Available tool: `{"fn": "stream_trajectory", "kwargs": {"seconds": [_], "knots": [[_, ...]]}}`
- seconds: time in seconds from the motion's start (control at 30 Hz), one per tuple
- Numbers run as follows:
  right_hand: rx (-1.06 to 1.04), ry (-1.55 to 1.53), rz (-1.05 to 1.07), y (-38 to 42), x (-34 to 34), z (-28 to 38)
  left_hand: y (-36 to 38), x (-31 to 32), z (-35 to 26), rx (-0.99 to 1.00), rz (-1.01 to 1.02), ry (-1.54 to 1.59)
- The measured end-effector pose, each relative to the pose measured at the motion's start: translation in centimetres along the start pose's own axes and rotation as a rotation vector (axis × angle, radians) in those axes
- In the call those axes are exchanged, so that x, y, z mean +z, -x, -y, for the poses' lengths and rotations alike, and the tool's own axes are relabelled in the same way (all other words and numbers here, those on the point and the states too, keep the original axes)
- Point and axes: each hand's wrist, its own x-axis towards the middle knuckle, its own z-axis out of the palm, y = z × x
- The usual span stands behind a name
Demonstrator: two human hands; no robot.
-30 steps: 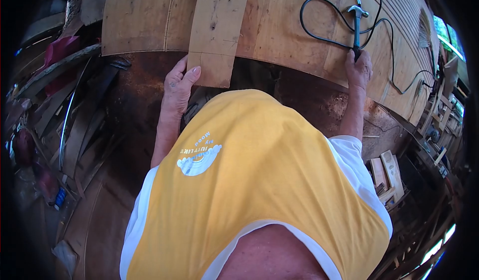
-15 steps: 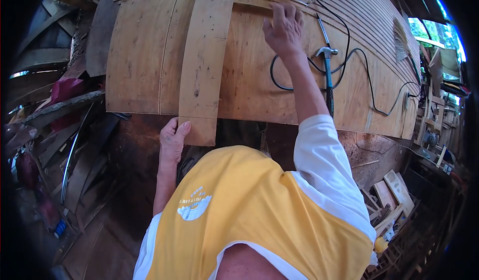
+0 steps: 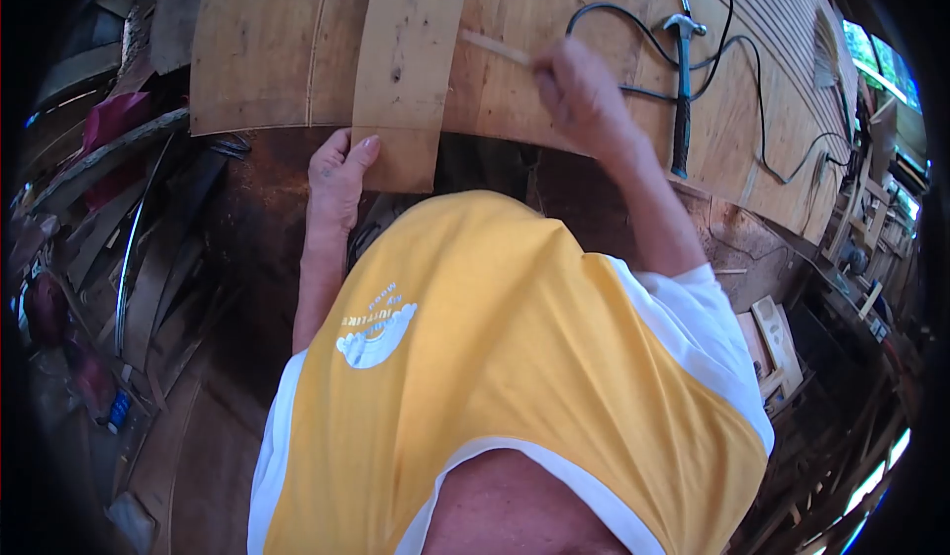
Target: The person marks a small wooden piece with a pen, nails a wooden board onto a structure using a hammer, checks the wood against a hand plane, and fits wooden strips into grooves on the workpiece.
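My left hand [image 3: 336, 176] grips the near end of a wooden board [image 3: 411, 50], with its thumb on the edge. This board lies lengthwise over a broad wooden tabletop [image 3: 262, 50] and sticks out past the front edge. To the right of the board, my right hand [image 3: 584, 95] is closed round a thin, pale wooden stick [image 3: 497, 47]. The stick points left toward the board's right edge; motion blurs both it and the hand. A claw hammer [image 3: 683, 100] lies on the tabletop to the right of my right hand.
A black cable [image 3: 760, 90] loops round the hammer and runs right. Grooved slats [image 3: 782, 36] cover the tabletop's far right part. Wood scraps [image 3: 777, 347] are piled at lower right. More planks and a red bag [image 3: 111, 125] are on the left.
My right hand has come back from the far side, now closed round the pale stick. The view has shifted, so the tabletop sits higher. My left hand still holds the board's end.
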Motion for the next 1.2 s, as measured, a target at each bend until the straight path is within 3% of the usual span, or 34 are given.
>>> {"fn": "stream_trajectory", "kwargs": {"seconds": [0.17, 0.37, 0.57, 1.2], "knots": [[0.177, 0.134, 0.105, 6.8, 2.0, 2.5, -0.5, -0.5, 0.1, 0.018, 0.019, -0.015], [0.061, 0.127, -0.008, 6.3, 3.5, 1.7, -1.0, -1.4, 0.4, 0.011, 0.049, -0.067], [-0.022, 0.139, 0.042, 5.1, 4.0, 1.6, -1.0, -1.3, 0.3, 0.022, 0.066, -0.074], [-0.041, 0.119, 0.115, 4.4, 4.1, 1.0, -0.8, -0.7, 0.7, 0.078, 0.044, -0.02]]}}
